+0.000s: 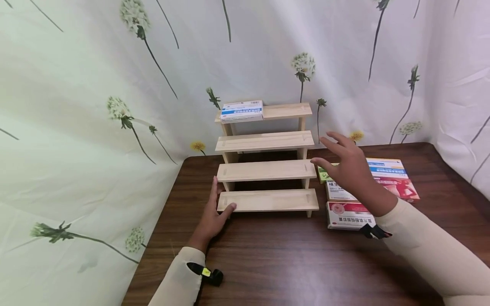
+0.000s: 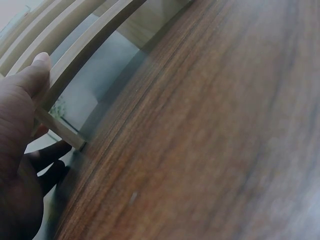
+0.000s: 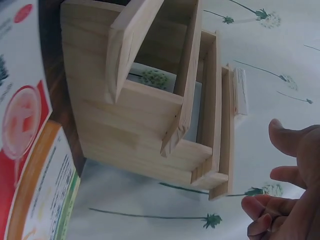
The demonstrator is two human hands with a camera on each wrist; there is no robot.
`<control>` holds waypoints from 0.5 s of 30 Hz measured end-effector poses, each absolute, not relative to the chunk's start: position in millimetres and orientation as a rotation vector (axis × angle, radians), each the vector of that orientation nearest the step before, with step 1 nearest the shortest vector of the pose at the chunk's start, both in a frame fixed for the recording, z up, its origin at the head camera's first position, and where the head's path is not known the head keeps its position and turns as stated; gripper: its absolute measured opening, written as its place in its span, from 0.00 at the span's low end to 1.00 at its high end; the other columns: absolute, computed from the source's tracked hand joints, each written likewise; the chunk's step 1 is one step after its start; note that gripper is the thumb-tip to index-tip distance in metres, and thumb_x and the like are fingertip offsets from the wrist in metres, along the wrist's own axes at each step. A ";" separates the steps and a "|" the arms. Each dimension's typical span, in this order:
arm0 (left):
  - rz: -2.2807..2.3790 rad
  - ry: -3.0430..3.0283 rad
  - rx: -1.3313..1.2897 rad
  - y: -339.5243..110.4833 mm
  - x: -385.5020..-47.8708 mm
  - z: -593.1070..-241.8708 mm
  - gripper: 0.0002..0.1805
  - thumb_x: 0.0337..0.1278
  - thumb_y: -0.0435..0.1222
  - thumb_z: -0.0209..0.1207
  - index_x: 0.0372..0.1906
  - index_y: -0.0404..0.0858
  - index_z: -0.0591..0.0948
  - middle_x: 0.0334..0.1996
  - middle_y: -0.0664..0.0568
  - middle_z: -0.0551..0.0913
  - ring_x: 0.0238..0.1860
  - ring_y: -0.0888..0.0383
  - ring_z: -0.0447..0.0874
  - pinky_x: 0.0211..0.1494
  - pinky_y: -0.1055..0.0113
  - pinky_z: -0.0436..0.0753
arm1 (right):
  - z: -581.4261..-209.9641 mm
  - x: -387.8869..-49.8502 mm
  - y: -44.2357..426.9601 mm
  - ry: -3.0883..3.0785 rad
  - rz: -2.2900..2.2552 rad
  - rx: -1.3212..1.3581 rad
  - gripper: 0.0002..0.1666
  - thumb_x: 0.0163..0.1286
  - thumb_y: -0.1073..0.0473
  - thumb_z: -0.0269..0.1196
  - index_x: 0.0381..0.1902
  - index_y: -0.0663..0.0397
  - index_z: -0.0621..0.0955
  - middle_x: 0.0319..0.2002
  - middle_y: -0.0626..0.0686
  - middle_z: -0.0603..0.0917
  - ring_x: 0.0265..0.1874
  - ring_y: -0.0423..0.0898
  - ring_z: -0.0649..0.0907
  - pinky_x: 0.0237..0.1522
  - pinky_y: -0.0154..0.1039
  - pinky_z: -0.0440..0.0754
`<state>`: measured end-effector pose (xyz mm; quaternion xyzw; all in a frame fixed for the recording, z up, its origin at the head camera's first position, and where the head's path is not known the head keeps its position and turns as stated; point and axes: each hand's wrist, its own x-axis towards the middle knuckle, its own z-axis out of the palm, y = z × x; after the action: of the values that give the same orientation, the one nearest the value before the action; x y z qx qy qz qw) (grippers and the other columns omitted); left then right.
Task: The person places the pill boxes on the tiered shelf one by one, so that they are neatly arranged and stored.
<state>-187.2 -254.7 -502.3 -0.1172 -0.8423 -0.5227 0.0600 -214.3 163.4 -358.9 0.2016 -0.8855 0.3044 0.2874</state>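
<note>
A pale wooden four-step display rack (image 1: 266,170) stands on the table. My left hand (image 1: 212,216) holds the left end of its lowest step. In the left wrist view the thumb (image 2: 40,72) lies over the step's edge, and the other fingers are at the side, partly hidden. My right hand (image 1: 350,170) is raised to the right of the rack, fingers spread and holding nothing. In the right wrist view that hand (image 3: 295,185) is apart from the rack's side (image 3: 120,125). A white and blue medicine box (image 1: 242,111) lies on the left of the top step.
Several medicine boxes lie right of the rack, partly hidden by my right arm: a red and white box (image 1: 346,219), a pink one (image 1: 402,187), a blue and white one (image 1: 390,168) and a green one (image 1: 323,174). A dandelion-print cloth (image 1: 260,51) hangs behind the dark wood table (image 1: 268,263).
</note>
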 end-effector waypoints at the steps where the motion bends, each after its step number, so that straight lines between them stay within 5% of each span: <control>1: -1.580 -2.552 -0.353 -254.9 -187.2 -502.4 0.60 0.77 0.39 0.67 0.91 0.60 0.34 0.81 0.37 0.70 0.74 0.41 0.78 0.77 0.39 0.72 | -359.4 -212.7 166.0 -2.377 0.814 0.537 0.37 0.65 0.58 0.81 0.71 0.59 0.84 0.73 0.68 0.79 0.70 0.73 0.79 0.65 0.77 0.76; 15: -1.575 -2.551 -0.370 -254.2 -186.6 -500.9 0.60 0.78 0.40 0.67 0.91 0.59 0.32 0.82 0.36 0.68 0.76 0.38 0.76 0.79 0.35 0.69 | -374.0 -201.3 210.9 -2.559 0.850 0.403 0.39 0.67 0.55 0.80 0.74 0.58 0.81 0.76 0.71 0.75 0.72 0.77 0.74 0.65 0.78 0.74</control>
<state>-186.6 -254.2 -500.9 -0.1223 -0.8429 -0.5205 0.0605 -201.3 210.9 -374.0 0.1448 -0.9183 0.3052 0.2063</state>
